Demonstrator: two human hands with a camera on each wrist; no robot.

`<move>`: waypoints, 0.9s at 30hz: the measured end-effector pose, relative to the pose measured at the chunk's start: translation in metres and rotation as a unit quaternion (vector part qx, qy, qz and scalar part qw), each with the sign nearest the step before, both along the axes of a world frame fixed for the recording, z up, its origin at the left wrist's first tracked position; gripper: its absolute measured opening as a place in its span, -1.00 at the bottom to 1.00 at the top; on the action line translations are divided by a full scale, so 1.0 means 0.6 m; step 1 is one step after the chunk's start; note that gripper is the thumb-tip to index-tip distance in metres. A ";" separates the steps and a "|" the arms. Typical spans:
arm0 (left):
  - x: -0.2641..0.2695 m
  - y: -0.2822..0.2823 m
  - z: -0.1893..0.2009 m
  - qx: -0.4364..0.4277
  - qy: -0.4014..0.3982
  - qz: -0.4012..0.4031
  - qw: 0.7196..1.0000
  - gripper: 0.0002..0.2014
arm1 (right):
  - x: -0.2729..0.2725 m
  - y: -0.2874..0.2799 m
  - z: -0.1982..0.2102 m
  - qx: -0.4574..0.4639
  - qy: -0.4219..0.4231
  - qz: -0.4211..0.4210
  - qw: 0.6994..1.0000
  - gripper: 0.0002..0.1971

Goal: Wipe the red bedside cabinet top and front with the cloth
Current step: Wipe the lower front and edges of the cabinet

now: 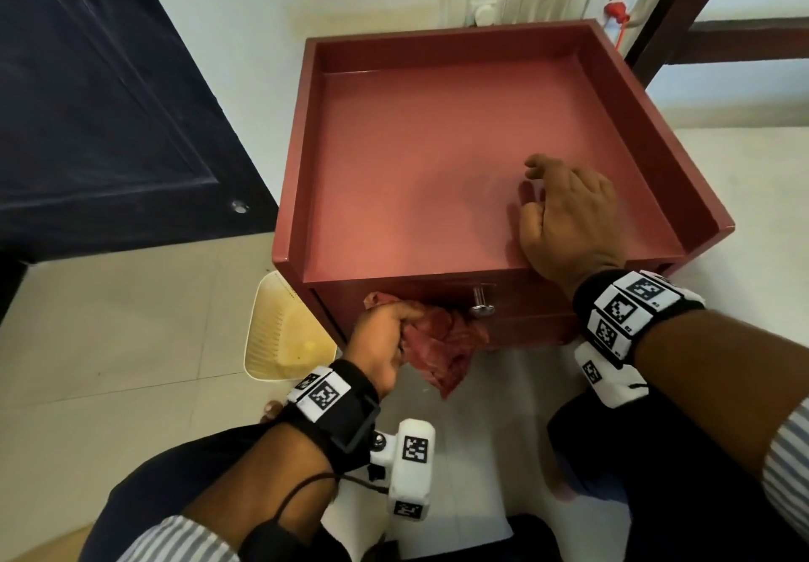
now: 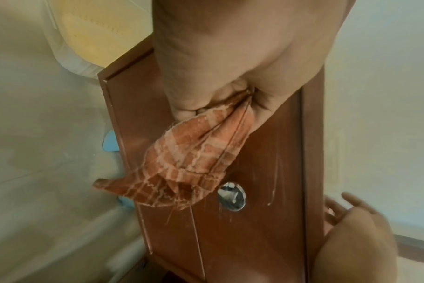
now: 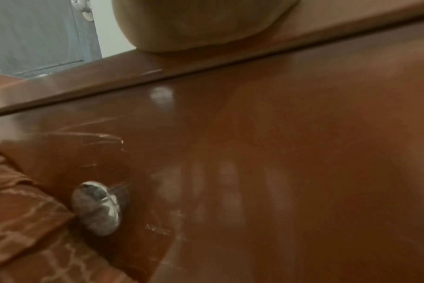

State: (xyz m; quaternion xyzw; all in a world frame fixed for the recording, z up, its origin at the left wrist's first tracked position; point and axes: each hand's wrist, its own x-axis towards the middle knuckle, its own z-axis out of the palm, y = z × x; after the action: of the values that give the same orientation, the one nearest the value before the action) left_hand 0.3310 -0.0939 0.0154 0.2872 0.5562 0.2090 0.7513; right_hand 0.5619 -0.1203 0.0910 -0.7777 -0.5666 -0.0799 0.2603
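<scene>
The red bedside cabinet (image 1: 437,158) stands against the wall, its top a shallow tray with raised rims. My left hand (image 1: 381,338) grips a red checked cloth (image 1: 442,342) against the upper left of the cabinet's front (image 2: 266,153), just left of the metal knob (image 1: 481,305). The cloth (image 2: 189,162) hangs from my fist beside the knob (image 2: 231,196). My right hand (image 1: 564,211) rests on the top near the front right edge, fingers loosely spread and holding nothing. In the right wrist view the knob (image 3: 97,207) touches the cloth (image 3: 36,239).
A cream plastic basket (image 1: 280,338) lies on the tiled floor left of the cabinet. A dark door (image 1: 100,102) stands at the left. A switch panel (image 1: 521,1) and a red plug (image 1: 615,12) are on the wall behind. My knees are below the cabinet.
</scene>
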 end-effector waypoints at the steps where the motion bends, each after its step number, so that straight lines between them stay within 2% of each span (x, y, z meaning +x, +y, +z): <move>1: -0.011 0.003 0.001 0.005 -0.003 0.014 1.000 -0.65 | 0.000 -0.001 0.000 0.000 0.001 0.001 1.000 -0.44; 6: -0.053 0.019 0.015 0.035 0.028 0.108 0.993 -0.61 | 0.000 0.001 0.000 0.004 0.004 0.004 1.000 -0.45; 9: -0.035 0.011 0.004 0.029 0.030 0.122 0.992 -0.53 | 0.001 0.001 -0.004 0.008 0.003 0.002 1.000 -0.44; 10: -0.019 0.004 -0.002 0.025 0.030 0.117 0.992 -0.58 | 0.001 0.002 -0.004 0.009 0.003 0.002 1.000 -0.44; 12: 0.018 -0.015 -0.008 0.015 0.035 0.088 0.995 -0.86 | 0.001 0.002 -0.003 0.009 0.003 -0.001 1.000 -0.43; 13: 0.039 -0.025 -0.015 0.008 0.022 0.062 0.998 -0.89 | 0.001 0.003 -0.003 0.008 0.002 -0.002 1.000 -0.43; 14: 0.059 -0.036 -0.019 0.000 0.009 0.025 1.000 -0.82 | 0.000 0.003 -0.003 0.005 0.000 -0.001 1.000 -0.42; 16: 0.099 -0.056 -0.021 -0.012 -0.039 -0.029 0.999 -0.95 | 0.001 0.002 -0.003 -0.004 -0.004 -0.001 1.000 -0.41; 19: 0.147 -0.074 -0.045 -0.053 -0.057 -0.037 0.996 -0.71 | 0.001 0.003 -0.002 -0.015 -0.008 0.001 1.000 -0.40; 22: 0.167 -0.086 -0.057 -0.056 -0.066 -0.030 0.996 -0.74 | -0.001 0.001 0.001 -0.015 -0.004 0.002 1.000 -0.40; 27: 0.136 -0.083 -0.055 0.032 -0.047 -0.015 0.998 -0.69 | 0.000 0.001 0.002 -0.018 -0.002 0.007 1.000 -0.42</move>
State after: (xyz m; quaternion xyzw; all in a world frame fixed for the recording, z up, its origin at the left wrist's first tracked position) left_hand 0.4127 -0.1439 -0.0175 0.3092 0.5086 0.2289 0.7703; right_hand 0.5617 -0.1199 0.0923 -0.7783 -0.5738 -0.0692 0.2454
